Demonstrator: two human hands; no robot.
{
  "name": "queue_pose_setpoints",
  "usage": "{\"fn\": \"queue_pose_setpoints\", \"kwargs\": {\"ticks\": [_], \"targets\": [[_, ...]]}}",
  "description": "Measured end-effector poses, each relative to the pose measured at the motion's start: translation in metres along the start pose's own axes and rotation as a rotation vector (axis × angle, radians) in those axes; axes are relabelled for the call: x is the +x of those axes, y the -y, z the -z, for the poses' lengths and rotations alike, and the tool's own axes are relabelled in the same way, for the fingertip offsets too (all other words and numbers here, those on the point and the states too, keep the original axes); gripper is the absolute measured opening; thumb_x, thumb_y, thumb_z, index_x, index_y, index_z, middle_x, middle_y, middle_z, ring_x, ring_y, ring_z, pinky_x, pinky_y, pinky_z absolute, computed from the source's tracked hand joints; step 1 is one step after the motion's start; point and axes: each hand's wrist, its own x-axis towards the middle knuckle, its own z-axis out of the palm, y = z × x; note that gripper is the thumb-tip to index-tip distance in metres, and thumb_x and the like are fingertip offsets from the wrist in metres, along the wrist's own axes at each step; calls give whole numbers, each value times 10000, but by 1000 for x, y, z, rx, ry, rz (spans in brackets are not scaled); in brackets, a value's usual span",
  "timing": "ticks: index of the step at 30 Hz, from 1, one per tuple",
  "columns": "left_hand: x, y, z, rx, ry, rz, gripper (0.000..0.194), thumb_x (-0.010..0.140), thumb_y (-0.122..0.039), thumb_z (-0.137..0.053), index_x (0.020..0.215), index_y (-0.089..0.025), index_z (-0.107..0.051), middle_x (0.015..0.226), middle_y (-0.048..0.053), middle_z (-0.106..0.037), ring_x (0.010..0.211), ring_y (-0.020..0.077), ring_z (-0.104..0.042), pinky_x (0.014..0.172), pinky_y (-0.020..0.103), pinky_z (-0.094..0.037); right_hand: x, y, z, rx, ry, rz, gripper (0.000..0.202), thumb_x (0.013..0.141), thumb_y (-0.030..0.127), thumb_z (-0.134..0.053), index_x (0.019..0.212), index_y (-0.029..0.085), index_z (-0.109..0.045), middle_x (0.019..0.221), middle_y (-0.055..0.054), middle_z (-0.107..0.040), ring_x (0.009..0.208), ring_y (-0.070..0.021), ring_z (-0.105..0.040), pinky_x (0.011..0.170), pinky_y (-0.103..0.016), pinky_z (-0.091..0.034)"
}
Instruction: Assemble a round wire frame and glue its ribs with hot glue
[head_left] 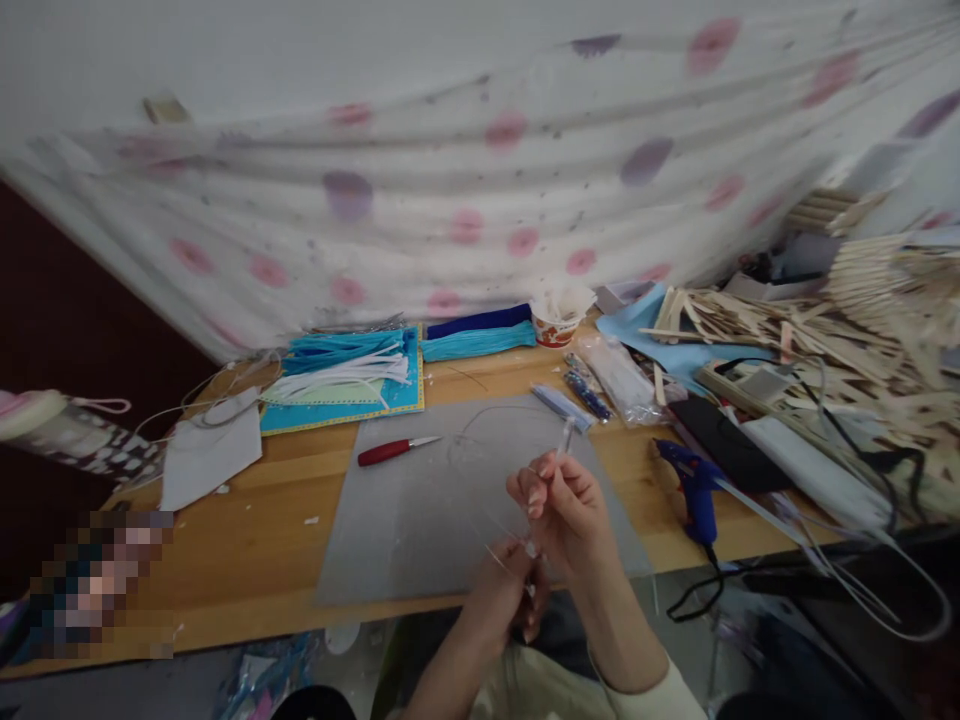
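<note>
My right hand is raised over the front right of the grey mat, its fingers pinched on a small clear tube-like piece that points up. Just below and to the left, my left hand is closed, its fingertips close to the right palm. What it grips is mostly hidden; a small whitish bit shows between the hands. A thin, pale wire loops over the mat toward both hands. On the mat's left part lies a red-handled knife, blade pointing right.
Blue and white pipe cleaners lie on a blue board at the back left. A paper cup stands at the back. To the right are a blue glue gun with a cord and a heap of wooden sticks.
</note>
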Motion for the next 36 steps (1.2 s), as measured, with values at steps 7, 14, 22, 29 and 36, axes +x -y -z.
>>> {"fn": "queue_pose_setpoints", "kwargs": {"ticks": [7,14,22,29,36], "targets": [[-51,-27,55,392,-713,-574,533,848,-662,-511,1046,-183,-633,799,53,-676,685,181,-633,572,275,-483,-2,0,-2,-211,63,-121,207,771,408,-785,759,209,-730,633,-13,-728,535,-111,-638,551,-230,-508],[-64,-61,58,656,-429,-961,279,974,-432,-483,1021,-257,-695,1131,60,-670,1145,220,-566,1010,348,-406,-6,0,-12,-236,205,-259,288,790,392,-768,972,189,-678,642,2,-729,508,-115,-661,547,-230,-538],[-50,-43,71,216,-365,-779,444,875,-582,-589,754,-166,-685,680,9,-563,594,110,-441,521,210,-333,-25,41,-3,-711,13,-81,266,853,458,-672,887,201,-732,695,-36,-737,617,-165,-685,629,-294,-551],[-45,-48,82,-49,-380,-891,449,769,-610,-706,674,-175,-646,644,-11,-528,637,109,-470,642,218,-422,-42,85,38,-981,-497,312,185,709,418,-805,835,297,-745,1195,-26,-700,1145,-272,-617,951,-404,-493],[-51,-55,79,-205,-339,-968,431,747,-549,-763,617,-187,-569,537,-58,-413,605,103,-455,805,275,-485,-47,68,57,-1101,-660,194,320,822,546,-661,870,240,-746,416,56,-482,415,-126,-468,517,-288,-471]]}}
